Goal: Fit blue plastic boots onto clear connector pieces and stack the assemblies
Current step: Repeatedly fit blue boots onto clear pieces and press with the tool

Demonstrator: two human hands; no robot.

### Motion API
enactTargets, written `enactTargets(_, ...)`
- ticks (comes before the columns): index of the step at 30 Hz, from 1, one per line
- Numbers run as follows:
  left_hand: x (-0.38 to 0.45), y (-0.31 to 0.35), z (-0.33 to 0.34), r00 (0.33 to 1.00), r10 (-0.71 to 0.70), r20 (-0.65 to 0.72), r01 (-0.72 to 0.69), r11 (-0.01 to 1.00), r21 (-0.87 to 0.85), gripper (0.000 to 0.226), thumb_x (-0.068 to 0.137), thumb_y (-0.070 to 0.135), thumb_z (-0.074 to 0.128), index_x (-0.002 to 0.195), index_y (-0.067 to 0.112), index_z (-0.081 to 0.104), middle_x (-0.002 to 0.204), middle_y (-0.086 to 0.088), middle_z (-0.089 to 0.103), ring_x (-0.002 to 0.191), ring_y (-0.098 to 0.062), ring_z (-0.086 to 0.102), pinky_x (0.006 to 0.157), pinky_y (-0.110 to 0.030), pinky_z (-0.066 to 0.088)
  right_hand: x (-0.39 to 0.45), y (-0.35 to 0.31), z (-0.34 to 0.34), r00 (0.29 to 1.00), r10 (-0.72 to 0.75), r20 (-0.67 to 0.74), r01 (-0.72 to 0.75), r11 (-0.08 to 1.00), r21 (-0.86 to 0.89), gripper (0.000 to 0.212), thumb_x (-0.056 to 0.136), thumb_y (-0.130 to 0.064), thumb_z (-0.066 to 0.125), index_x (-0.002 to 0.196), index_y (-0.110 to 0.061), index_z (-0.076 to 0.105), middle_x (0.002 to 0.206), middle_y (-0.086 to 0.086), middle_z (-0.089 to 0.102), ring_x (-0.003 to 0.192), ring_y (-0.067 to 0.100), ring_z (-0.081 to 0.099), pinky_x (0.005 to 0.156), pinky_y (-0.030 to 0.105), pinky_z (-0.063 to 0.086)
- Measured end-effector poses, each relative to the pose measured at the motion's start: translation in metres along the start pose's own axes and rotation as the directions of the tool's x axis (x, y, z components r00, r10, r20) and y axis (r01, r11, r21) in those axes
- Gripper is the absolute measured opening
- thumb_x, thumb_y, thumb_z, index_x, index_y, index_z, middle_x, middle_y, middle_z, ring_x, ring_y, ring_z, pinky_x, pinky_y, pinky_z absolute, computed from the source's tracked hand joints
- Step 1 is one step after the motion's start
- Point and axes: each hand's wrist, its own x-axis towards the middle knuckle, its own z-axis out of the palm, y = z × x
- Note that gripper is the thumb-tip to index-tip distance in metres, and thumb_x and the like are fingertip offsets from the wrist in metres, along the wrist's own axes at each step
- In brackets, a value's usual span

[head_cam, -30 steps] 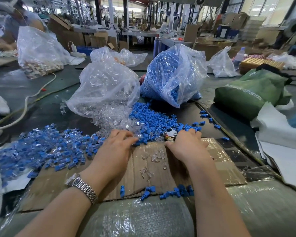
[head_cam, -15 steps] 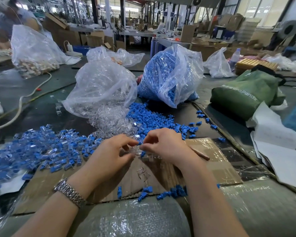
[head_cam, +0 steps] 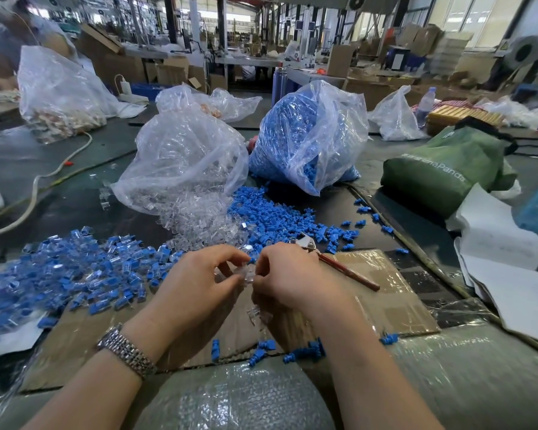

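Observation:
My left hand [head_cam: 199, 280] and my right hand [head_cam: 288, 274] meet above a cardboard sheet [head_cam: 395, 302]. Both pinch small clear connector pieces [head_cam: 244, 274] between their fingertips. A bit of blue boot shows at my right fingertips. A heap of finished blue-and-clear assemblies [head_cam: 69, 271] lies to the left. Loose blue boots [head_cam: 280, 218] are spread beyond the hands, with loose clear connectors [head_cam: 199, 221] beside them. A few more blue boots [head_cam: 305, 352] lie near the cardboard's front edge.
A clear bag of connectors [head_cam: 184, 159] and a bag of blue boots [head_cam: 311, 135] stand behind the heaps. A red-handled tool [head_cam: 339, 265] lies right of my right hand. A green bag [head_cam: 441, 169] and white papers [head_cam: 503, 274] sit at the right.
Both hands came back from the heaps and met in the middle. They now hold clear pieces between them, slightly nearer me than half a second ago.

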Motion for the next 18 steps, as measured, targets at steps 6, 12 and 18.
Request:
enactTargets(6,-0.002,0.001,-0.001,0.999,0.000,-0.040,-0.001,1.000,-0.027,0.030,0.093,0.021,0.069,0.119,0.036,0.066,0.092,0.024,0.068,0.087,0.008,0.065,0.074,-0.007,0.052,-0.002,0.002,-0.001,0.999,0.035,-0.003,-0.035,0.999,0.019,0.007,0.094,-0.030,0.068,0.090,-0.024,0.070,0.095,-0.005,0.068,0.102,0.021,0.060,0.109,0.059,0.033)
enactTargets(12,-0.003,0.004,-0.002,0.999,-0.012,-0.053,0.008,0.997,-0.070,0.030,0.095,0.034,0.056,0.122,0.035,0.068,0.086,0.022,0.070,0.062,-0.011,0.065,0.058,-0.026,0.058,-0.003,0.004,-0.007,0.997,0.030,-0.072,-0.023,0.995,0.098,0.006,0.097,-0.028,0.065,0.103,-0.027,0.066,0.103,-0.008,0.068,0.104,0.018,0.060,0.108,0.053,0.037)
enactTargets(18,0.000,0.004,-0.004,0.993,-0.091,-0.080,0.076,0.983,-0.169,0.019,0.095,0.029,0.062,0.112,0.037,0.059,0.093,0.024,0.071,0.081,0.005,0.070,0.074,-0.014,0.058,-0.004,0.011,-0.014,0.967,-0.009,-0.254,0.114,0.909,0.401,0.009,0.092,-0.016,0.073,0.095,-0.024,0.073,0.090,-0.012,0.071,0.086,0.004,0.066,0.083,0.024,0.053)
